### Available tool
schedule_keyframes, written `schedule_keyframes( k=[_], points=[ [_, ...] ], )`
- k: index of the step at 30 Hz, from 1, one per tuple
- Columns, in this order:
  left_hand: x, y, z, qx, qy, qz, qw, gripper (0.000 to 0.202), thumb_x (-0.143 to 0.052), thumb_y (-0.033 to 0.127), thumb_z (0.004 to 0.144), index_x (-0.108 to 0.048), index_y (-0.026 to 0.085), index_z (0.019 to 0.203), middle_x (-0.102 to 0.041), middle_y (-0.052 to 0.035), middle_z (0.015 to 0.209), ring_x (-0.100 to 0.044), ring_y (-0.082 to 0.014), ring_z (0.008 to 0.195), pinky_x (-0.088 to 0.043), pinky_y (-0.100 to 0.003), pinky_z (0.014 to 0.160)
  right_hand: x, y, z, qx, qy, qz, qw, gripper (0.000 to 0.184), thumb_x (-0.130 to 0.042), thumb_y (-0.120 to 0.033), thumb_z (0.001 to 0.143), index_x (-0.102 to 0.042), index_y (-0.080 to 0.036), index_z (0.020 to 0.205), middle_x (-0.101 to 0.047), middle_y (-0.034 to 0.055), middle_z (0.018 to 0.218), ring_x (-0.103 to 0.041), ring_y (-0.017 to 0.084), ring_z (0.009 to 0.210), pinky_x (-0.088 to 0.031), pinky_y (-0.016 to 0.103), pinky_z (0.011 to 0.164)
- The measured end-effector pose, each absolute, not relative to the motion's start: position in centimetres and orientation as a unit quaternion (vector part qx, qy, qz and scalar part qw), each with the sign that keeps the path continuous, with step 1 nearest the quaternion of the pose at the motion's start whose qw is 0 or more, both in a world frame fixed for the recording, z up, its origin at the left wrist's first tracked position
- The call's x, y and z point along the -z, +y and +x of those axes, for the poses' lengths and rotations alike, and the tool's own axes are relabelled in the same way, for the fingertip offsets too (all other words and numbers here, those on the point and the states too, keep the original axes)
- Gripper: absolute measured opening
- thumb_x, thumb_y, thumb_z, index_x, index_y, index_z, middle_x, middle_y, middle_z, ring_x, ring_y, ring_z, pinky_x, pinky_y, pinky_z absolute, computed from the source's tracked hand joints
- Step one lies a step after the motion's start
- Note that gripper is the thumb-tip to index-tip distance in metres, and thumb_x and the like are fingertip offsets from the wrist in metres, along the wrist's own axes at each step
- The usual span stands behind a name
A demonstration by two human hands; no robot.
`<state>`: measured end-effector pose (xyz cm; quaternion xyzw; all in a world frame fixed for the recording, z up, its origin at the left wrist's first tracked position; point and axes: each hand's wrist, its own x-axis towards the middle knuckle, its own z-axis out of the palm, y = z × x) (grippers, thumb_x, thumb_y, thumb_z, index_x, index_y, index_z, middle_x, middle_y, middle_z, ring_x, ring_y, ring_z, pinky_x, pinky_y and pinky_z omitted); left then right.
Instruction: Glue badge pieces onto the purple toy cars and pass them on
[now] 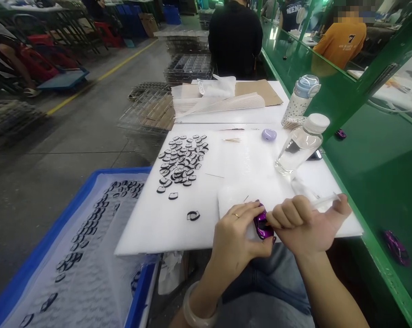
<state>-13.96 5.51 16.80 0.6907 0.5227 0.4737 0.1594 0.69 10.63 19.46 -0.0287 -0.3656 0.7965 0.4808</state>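
Glossy purple toy car with dark openings (263, 226): between the two hands, at the near edge of the white foam-topped table (147, 232).
Left hand (240, 232): gripping the car, fingers at its far end and thumb at its near end; a gold-coloured ring on one finger, a pale bangle (200, 312) at the wrist.
Right hand (301, 225): fingers curled, tips against the car's right side; I cannot tell whether they pinch something small.
Translucent white strip (325, 201): beside the right hand's knuckles and thumb; whether it is held, I cannot tell.
Black curved parts (183, 159): clustered on the table's left half, with a lone black ring-like part (193, 216) nearer the left hand.
Table's middle: thin pale sticks (232, 140) near a rounded lilac case (269, 135).
Table's right side: clear bottle with a white cap (299, 148), a speckled white bottle with a blue lid (298, 100) behind it.
Blue-rimmed tray (124, 171): left of the table, lined in white, with more black parts inside.
Green surface (379, 182): along the right, bearing another purple car (396, 247).
Co-worker in black (236, 38): beyond the table's far end.
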Motion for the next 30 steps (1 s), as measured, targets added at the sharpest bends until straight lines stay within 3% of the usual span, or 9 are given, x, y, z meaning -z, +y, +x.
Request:
schedule_keyframes(
  k=[18, 30],
  points=[
    [-16.9, 5.5, -13.9, -0.471, 0.525, 0.691, 0.155, 0.038, -0.068, 0.018, 0.065, -0.073, 0.015, 0.102, -0.077, -0.0092, 0.107, -0.073, -0.0285, 0.099, -0.064, -0.044, 0.085, -20.0, 10.4, 0.0, -0.751, -0.425, -0.08, 0.499, 0.064, -0.035, -0.078, 0.078, -0.025, -0.02, 0.052, -0.012, -0.0043, 0.043, -0.014, 0.011, 0.043, -0.019, 0.03, 0.045],
    [-16.7, 5.3, -14.0, -0.456, 0.528, 0.698, 0.163, 0.045, -0.071, 0.015, 0.06, -0.071, 0.017, 0.106, -0.076, -0.0095, 0.111, -0.072, -0.0295, 0.101, -0.063, -0.045, 0.086, -20.9, 8.7, 0.0, -0.682, -0.494, -0.115, 0.527, 0.053, -0.048, -0.066, 0.078, -0.031, -0.022, 0.056, -0.018, -0.0039, 0.046, -0.019, 0.012, 0.044, -0.021, 0.032, 0.052]
  ],
)
